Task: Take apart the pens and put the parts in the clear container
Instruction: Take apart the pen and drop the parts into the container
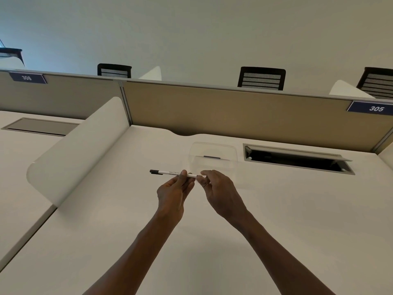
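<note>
2 bare forearms reach up from the bottom edge over the pale counter (pixel 276 209). The left hand (pixel 173 193) has its thumb and fingers curled round a white pen (pixel 170 172), pinching the barrel right of its middle and holding it level above the counter. The pen has a black end pointing left and some small dark print along the barrel, too small to read. The right hand (pixel 219 191) meets the pen's right end; its thumb and forefinger are bent in and appear to pinch that tip, while the other fingers hang loosely curled.

Just behind the hands stands the clear container (pixel 212 158), upright on the counter, its walls nearly see-through; a small dark strip shows at its far wall. I cannot tell whether anything lies inside it.

To the right of the container a cable hatch (pixel 297 159) is set into the counter with its flap raised. On the left a white curved divider (pixel 74 150) separates this place from the next one. Beyond runs a tan partition (pixel 234 111) bearing blue plates marked 305 (pixel 376 108) and 306 (pixel 26 77). Over its top edge the backs of 3 black mesh chairs (pixel 262 78) show against a plain wall.
</note>
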`<state>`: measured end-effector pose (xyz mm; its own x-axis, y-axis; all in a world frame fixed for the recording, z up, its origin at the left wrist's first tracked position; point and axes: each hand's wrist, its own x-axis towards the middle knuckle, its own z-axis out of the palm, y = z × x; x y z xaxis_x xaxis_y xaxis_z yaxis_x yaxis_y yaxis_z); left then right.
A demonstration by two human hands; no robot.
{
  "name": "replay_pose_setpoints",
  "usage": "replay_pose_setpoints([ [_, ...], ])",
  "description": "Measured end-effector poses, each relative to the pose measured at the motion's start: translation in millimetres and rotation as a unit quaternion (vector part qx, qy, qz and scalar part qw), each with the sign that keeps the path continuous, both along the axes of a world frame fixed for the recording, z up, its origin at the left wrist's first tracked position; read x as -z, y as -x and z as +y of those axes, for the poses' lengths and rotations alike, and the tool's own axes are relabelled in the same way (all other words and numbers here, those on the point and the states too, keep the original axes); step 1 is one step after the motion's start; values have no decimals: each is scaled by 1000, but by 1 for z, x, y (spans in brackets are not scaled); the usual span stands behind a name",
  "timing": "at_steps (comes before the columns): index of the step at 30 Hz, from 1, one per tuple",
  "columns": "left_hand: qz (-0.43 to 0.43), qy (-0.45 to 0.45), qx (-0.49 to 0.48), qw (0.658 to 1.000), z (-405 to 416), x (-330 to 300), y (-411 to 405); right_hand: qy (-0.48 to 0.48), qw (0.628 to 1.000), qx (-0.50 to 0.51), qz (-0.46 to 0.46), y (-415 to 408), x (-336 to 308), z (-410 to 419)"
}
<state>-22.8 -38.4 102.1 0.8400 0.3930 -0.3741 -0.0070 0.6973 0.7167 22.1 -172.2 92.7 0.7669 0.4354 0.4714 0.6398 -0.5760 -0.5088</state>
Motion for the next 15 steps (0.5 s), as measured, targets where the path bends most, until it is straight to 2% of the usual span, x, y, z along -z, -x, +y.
replay_pose_setpoints([
  [6,1,-15,12,1000,-1,0,1,6,997,-2,-74,-1,1,0],
  [12,3,-24,11,1000,-4,-2,3,25,999,9,-22,-1,4,1],
  [15,-1,-35,14,999,-7,-4,4,33,998,8,-49,1,3,-6],
])
